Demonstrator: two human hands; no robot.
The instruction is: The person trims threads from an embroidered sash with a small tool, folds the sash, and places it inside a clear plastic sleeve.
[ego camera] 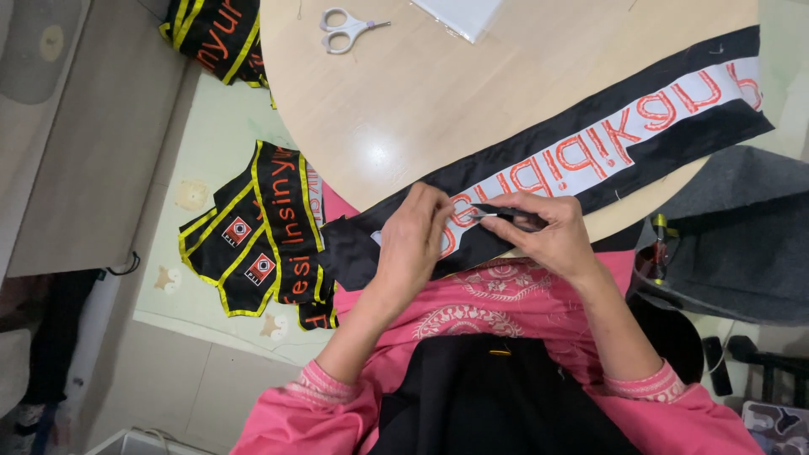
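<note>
A long black sash [590,147] with a white strip of orange letters lies diagonally across the round wooden table [438,93]. My left hand [413,240] presses down on the sash near its lower left end, fingers on the white strip. Just to its right, my right hand [543,232] pinches a small thin tool [506,216], dark with a pale tip, against the lettering. Both hands sit at the table's near edge, above my pink sleeves.
White-handled scissors [344,29] lie at the table's far side beside a white sheet [459,15]. Black sashes with yellow trim [261,232] lie on the floor at left; more sashes [215,34] lie farther back. A grey cloth [742,236] lies at right.
</note>
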